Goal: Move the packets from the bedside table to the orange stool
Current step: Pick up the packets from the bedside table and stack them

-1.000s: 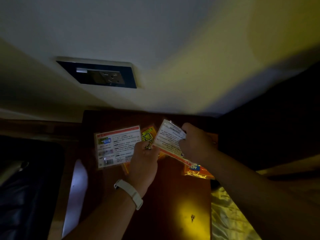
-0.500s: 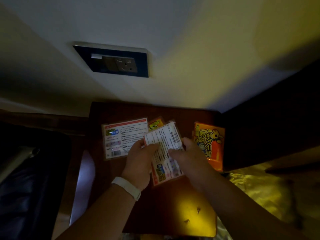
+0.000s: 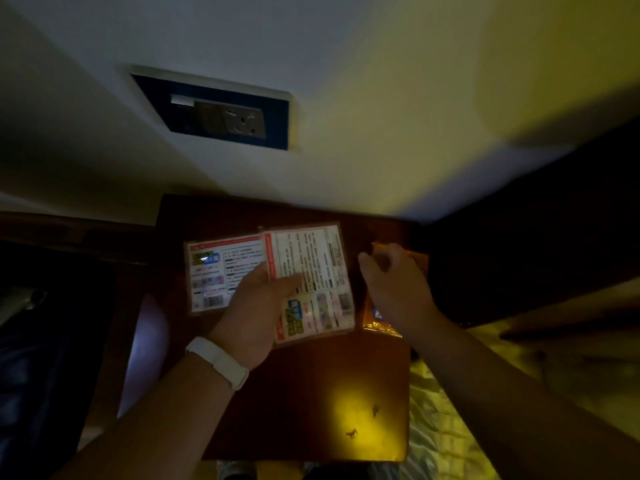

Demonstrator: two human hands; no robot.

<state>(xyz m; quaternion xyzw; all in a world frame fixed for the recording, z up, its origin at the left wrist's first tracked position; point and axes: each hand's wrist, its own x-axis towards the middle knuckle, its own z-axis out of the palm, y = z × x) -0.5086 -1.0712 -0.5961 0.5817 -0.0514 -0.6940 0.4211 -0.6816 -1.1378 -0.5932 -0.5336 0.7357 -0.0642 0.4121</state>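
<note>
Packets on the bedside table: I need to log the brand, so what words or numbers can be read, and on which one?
Packet in left hand: printed lines, too blurred to read.
Packet flat on the table: text and barcode, too small to read.
Orange packet under the right hand: mostly covered, unreadable.
Nothing legible.

A dim room: a pale wall [image 3: 346, 81] carries a dark socket panel [image 3: 221, 114] above the brown worktop [image 3: 311, 393], yellow light pooling on its near end, bedding [image 3: 450, 427] at right.
</note>
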